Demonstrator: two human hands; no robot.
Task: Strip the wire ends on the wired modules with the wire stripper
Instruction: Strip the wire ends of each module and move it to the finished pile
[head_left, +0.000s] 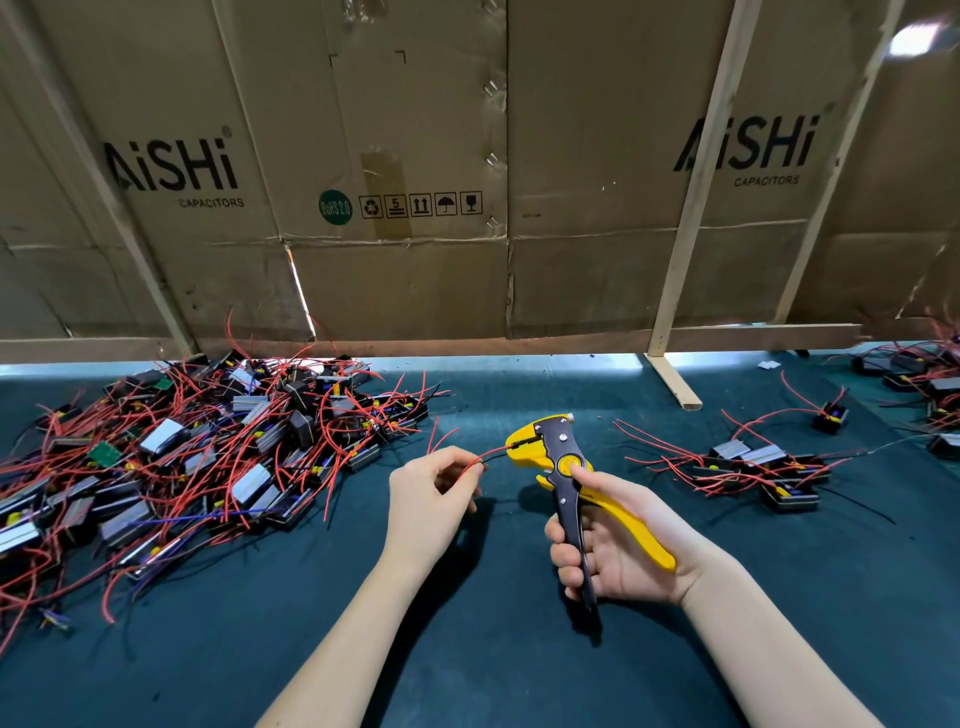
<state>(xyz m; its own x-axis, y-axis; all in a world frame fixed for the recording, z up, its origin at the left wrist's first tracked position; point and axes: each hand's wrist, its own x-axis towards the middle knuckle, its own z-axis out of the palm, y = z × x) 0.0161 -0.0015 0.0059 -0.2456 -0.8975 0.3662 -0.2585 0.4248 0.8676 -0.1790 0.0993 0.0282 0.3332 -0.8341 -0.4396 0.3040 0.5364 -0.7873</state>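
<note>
Head view, looking down on a dark green desk (467, 649). Nearest, right hand (618, 545) wrapped around the handles of a yellow and black wire stripper (563, 467), fingers curled over the black handle, thumb laid near the yellow pivot, yellow handle against the palm; tool held upright, head pointing away. Just left of the stripper, left hand (434, 499) pinching wires (485, 460) (one red, one black) between thumb and fingertips, other fingers curled. Wire ends fed into the stripper head from its left side, seated in the yellow jaw. Module at the other end of these wires not distinguishable.

Left of the stripper and a little farther back, a large heap of wired modules (208, 452): dark housings, silvery plates, tangled red leads, a few blue ones. Right of the stripper, well apart, a smaller cluster of modules (758, 467) with red wires spread flat. Farther right, beyond that cluster, a single module (830, 418), then another pile (919, 379) at the frame edge.

Behind the stripper, at the desk's far edge, a cardboard wall (415, 182) printed "AiSHi CAPACITORS", braced by pale wooden battens (691, 208).
</note>
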